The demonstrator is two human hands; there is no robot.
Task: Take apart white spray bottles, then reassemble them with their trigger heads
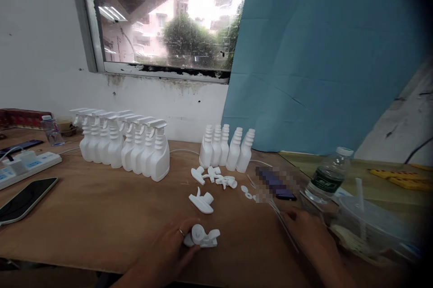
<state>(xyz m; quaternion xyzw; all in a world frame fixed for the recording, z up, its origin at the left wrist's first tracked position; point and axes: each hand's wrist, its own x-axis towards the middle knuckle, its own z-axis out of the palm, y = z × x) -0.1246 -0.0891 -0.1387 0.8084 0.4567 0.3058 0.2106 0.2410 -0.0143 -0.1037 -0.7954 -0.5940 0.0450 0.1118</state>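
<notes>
My left hand point(172, 245) pinches a white trigger spray head point(199, 235) just above the table's front part, its round socket facing up. Over to the right, my right hand point(309, 234) has its fingers curled against some thin white tubes point(283, 222); the exact grip is partly hidden. Beyond the left hand lies a loose spray head point(203, 201). Several more spray heads point(216, 176) are heaped behind it. Small white discs point(248, 193) lie beside the tubes. Open-necked white bottles point(233, 150) stand at the back, and bottles with spray heads fitted point(135, 146) stand in rows to the left.
A phone point(29, 200) and a power strip point(25, 166) occupy the left side. On the right are a partly blurred phone point(275, 182), a water bottle point(326, 177) and a plastic cup with a straw point(372, 222). A wall, window and blue curtain point(304, 62) bound the table's back.
</notes>
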